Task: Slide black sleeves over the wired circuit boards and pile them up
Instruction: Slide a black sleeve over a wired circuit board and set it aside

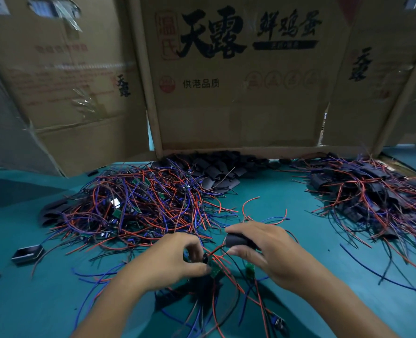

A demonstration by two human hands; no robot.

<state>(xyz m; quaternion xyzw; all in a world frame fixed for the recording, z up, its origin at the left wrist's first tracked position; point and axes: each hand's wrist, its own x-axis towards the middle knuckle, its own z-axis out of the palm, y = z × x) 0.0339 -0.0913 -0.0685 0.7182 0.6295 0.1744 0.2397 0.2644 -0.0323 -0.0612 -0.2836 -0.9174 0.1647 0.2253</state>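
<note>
My left hand (175,261) pinches a small green circuit board (215,270) with red, blue and black wires, low in the middle. My right hand (265,247) holds a black sleeve (237,240) between thumb and fingers, just right of the board and a little above it. A second green board (250,269) lies under my right palm. A big tangle of bare wired boards (138,206) lies to the left. Loose flat black sleeves (216,167) are heaped at the back. At the right lies a pile of sleeved boards (377,193).
The teal table (299,215) is walled at the back by standing cardboard boxes (238,93). Two small black open cases (28,253) sit at the left edge. Loose wires trail toward the front edge (226,308).
</note>
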